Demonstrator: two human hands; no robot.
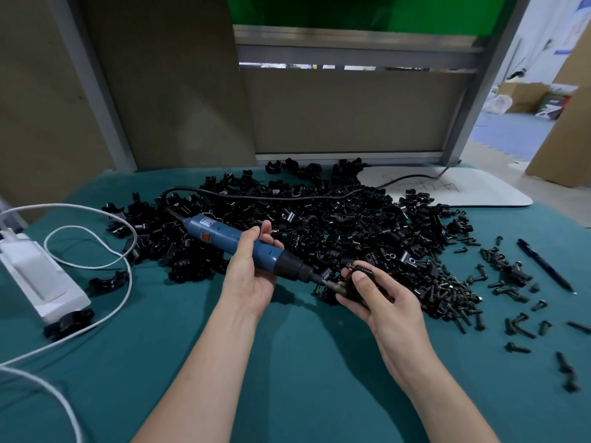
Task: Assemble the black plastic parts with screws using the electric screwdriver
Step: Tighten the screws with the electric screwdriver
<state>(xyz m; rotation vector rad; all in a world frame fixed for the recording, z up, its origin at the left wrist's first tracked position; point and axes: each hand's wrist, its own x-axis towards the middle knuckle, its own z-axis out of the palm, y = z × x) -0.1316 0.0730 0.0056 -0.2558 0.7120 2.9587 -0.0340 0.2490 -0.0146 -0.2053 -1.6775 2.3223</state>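
Teal cloth covers the table under both my hands. Beyond my fingers spreads the pile of black plastic parts, with a white board behind it, past my right hand. My left hand curls round the blue screwdriver, whose body slants up and away to that hand's left; its bit points at my right hand. Screws lie heaped just right of that hand, with a pen further out. My right hand pinches one black part between thumb and fingers, and the bit's tip seems to meet it.
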